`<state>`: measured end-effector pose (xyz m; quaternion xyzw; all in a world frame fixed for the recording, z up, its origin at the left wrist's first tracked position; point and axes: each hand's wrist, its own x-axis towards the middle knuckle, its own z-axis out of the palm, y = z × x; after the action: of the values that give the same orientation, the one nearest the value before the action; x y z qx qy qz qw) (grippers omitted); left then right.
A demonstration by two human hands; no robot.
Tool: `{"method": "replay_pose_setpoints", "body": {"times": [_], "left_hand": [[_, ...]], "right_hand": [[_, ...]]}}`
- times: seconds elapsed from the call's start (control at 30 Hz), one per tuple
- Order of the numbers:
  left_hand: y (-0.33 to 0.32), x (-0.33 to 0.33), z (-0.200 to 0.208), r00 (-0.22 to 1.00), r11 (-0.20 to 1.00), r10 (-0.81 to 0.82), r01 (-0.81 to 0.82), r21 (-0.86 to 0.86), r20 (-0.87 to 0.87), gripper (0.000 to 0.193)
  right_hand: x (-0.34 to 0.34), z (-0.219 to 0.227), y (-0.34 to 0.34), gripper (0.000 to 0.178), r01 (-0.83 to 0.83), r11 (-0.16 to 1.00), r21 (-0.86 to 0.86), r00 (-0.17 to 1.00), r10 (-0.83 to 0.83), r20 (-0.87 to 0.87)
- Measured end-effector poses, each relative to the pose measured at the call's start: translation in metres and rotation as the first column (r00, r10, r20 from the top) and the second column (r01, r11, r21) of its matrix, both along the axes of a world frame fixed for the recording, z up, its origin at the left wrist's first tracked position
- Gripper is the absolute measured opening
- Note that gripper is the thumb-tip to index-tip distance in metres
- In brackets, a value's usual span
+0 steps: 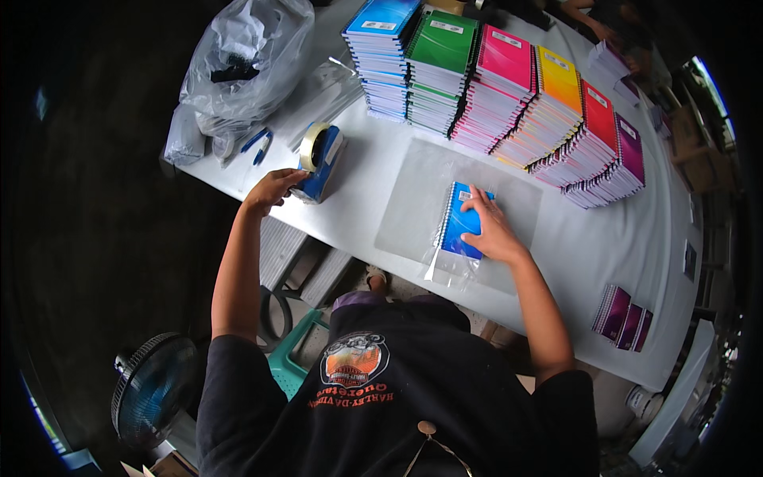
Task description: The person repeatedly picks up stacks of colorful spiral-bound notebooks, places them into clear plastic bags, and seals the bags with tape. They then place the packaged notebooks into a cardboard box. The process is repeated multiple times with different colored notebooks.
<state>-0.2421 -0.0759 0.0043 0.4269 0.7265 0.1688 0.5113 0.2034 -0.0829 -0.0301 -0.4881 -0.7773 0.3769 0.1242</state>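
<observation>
On the left, beyond the tabletop (604, 246) edge, a knotted clear plastic bag (246, 60) of supplies sits beside a few blue pens (256, 145). Just right of them the left hand (273, 189) rests on a blue tape dispenser (319, 163) carrying a roll of clear tape, fingers curled loosely on its near end; whether they actually close on it cannot be told. Near the middle, the right hand (491, 226) lies flat with fingers spread, pressing on a blue spiral-bound notebook (462, 226) already slipped into a clear plastic sleeve (449, 266) whose open near end trails loose and looks unsealed. Farther back, stacks of notebooks (509, 95) in blue, green, pink, yellow, red and purple stand unwrapped, so most of the bagging seems left. At near right lie a few small purple notebooks (621, 316).
</observation>
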Motion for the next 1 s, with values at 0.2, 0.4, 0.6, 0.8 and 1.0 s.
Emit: {"method": "replay_pose_setpoints", "body": {"times": [0.2, 0.4, 0.6, 0.8, 1.0], "left_hand": [[-0.065, -0.028, -0.030, 0.689, 0.946, 0.071, -0.277, 0.171, 0.722, 0.033], [-0.013, -0.004, -0.015, 0.810, 0.725, 0.528, -0.273, 0.633, -0.255, 0.027], [0.029, 0.247, 0.012, 0.767, 0.768, -0.638, 0.629, 0.117, 0.063, 0.039], [0.054, 0.271, 0.019, 0.121, 0.428, -0.744, 0.841, -0.331, -0.657, 0.066], [0.025, 0.219, -0.084, 0.694, 0.674, -0.609, 0.708, 0.210, -0.384, 0.077]], "right_hand": [[-0.003, 0.011, 0.000, 0.066, -0.022, 0.996, 0.086, 0.996, 0.014, 0.093], [-0.001, 0.008, -0.003, 0.078, -0.012, 0.996, 0.084, 0.989, 0.000, 0.145], [-0.006, 0.015, -0.001, 0.082, -0.016, 0.994, 0.107, 0.984, -0.004, 0.179], [-0.001, 0.007, -0.002, 0.079, -0.004, 0.987, 0.159, 0.987, -0.022, 0.160], [0.009, -0.037, -0.021, 0.122, 0.411, 0.901, 0.141, 0.886, -0.431, 0.173]]}}
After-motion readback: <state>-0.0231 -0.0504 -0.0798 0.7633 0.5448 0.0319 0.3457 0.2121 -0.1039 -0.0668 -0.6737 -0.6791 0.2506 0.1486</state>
